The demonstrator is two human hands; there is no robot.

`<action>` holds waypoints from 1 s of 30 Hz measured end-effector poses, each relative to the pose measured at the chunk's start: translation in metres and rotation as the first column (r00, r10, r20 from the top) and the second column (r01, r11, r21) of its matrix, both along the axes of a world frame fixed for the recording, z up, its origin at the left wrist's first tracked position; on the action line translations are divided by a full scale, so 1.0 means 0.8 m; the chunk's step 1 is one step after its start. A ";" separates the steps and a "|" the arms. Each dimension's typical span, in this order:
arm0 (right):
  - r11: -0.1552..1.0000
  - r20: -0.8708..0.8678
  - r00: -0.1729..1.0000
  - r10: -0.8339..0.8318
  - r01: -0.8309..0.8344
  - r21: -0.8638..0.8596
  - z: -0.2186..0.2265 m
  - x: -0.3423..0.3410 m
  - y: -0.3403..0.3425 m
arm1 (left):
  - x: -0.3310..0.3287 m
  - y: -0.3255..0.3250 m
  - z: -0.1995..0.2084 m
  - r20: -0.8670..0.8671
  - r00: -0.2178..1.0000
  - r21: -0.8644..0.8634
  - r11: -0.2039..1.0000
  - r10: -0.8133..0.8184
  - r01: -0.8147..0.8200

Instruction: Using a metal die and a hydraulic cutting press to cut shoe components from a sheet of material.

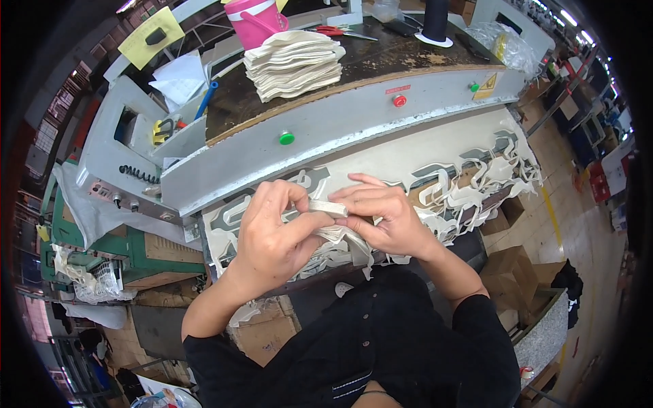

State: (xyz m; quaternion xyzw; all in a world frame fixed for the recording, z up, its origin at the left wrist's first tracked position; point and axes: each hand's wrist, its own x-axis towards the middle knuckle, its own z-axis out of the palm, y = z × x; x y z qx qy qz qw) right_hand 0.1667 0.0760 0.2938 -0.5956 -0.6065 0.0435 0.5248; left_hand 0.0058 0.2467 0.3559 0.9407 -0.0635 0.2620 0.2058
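Observation:
Both my hands are raised in front of me over the near edge of a press bed. My left hand (269, 234) pinches one end of a small stack of off-white cut pieces (328, 208) between thumb and fingers. At the other end, my right hand (381, 212) closes on the same stack, its thumb underneath and a finger lifted. Below the hands hang loose off-white strips of cut waste (340, 238); whether they touch the stack I cannot tell. A pale sheet (360, 160) with cut-out shapes covers the bed behind.
Beyond the bed runs a grey beam with green buttons (286, 139) and a red button (399, 100). On its worn top sit a tall pile of off-white pieces (292, 64), a pink bucket (255, 24), red-handled scissors (337, 32) and a black cone (435, 20). Cardboard boxes (510, 275) stand right.

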 end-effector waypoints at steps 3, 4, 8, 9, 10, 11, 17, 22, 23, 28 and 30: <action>0.994 -0.127 0.990 0.067 -0.077 -0.073 -0.001 -0.001 -0.014 | 0.007 -0.007 -0.010 -0.004 1.000 -0.091 0.996 -0.014 0.014; 0.994 -0.152 0.986 0.074 -0.085 -0.069 -0.002 0.004 -0.018 | 0.014 -0.010 -0.011 0.005 0.999 -0.151 0.988 -0.038 0.039; 0.998 0.009 0.998 0.067 -0.068 0.017 -0.012 0.028 -0.026 | 0.039 -0.032 0.004 -0.087 0.995 -0.141 0.989 -0.047 0.035; 0.998 -0.002 0.998 0.059 -0.059 0.029 -0.016 0.038 -0.027 | 0.051 -0.033 0.007 -0.098 0.993 -0.079 0.996 -0.058 0.050; 0.997 0.001 0.998 0.062 -0.062 0.040 -0.017 0.048 -0.029 | 0.060 -0.036 0.009 -0.097 0.994 -0.068 0.997 -0.054 0.048; 0.999 -0.017 0.999 0.038 -0.037 0.011 -0.016 0.060 -0.030 | 0.070 -0.039 0.011 -0.177 0.984 -0.020 0.999 -0.030 0.027; 0.983 -0.448 0.876 0.175 -0.178 0.037 -0.058 0.185 -0.062 | 0.212 -0.049 0.028 -0.372 0.928 0.122 0.990 -0.023 0.073; 0.992 -0.261 0.958 -0.121 0.106 -0.068 -0.053 0.296 -0.070 | 0.367 -0.053 0.047 -0.300 0.946 0.075 0.985 -0.124 0.153; 0.991 -0.281 0.952 -0.121 0.133 0.022 -0.044 0.333 -0.070 | 0.398 -0.053 0.056 -0.346 0.933 -0.111 0.992 -0.094 0.059; 0.983 -0.061 0.990 -0.124 0.115 -0.140 0.044 0.539 -0.039 | 0.530 -0.006 0.027 -0.170 0.984 -0.815 0.555 0.043 -0.165; 0.949 0.221 0.970 -0.105 0.164 -0.268 0.079 0.591 0.002 | 0.556 0.025 -0.021 -0.234 0.956 -0.891 0.353 0.179 -0.285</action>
